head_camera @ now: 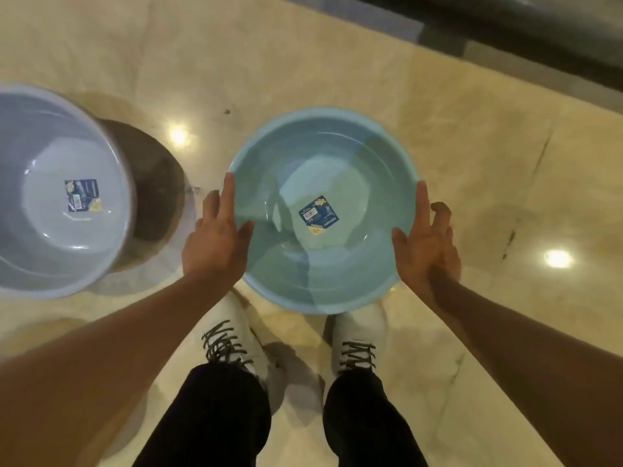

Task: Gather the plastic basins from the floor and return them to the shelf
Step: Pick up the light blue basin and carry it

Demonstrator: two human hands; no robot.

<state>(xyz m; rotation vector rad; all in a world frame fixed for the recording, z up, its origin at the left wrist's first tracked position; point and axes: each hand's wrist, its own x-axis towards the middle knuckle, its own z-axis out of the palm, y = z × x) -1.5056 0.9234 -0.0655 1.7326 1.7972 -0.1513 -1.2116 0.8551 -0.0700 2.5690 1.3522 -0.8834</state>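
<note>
Teal plastic sits between two flat palms: the teal basin [323,210] is held at its rim from both sides, the left hand [215,241] pressed to the left edge with fingers straight and thumb lying over the lip, the right hand [424,244] against the right edge, its forefinger straight along the rim and the outer fingers loosely bent clear of it. Neither hand curls round the rim; this is a squeeze between palms, not a clench. The basin hangs mouth-up, just ahead of the person's white shoes [236,345], a label [318,215] stuck inside its base.

Judged from this, the gathering step is in hand. Well to the left, a grey basin [57,193] sits with something dark brown [155,183] under or behind it; whether that is another basin cannot be told. The next move probably calls for nesting or carrying, and a firmer hold with fingers under the lip would suit a smooth rim.

Polished marble floor [472,163] lies open to the right and ahead. A dark ledge [539,38] crosses the upper right; whether it belongs to the shelf cannot be told.
</note>
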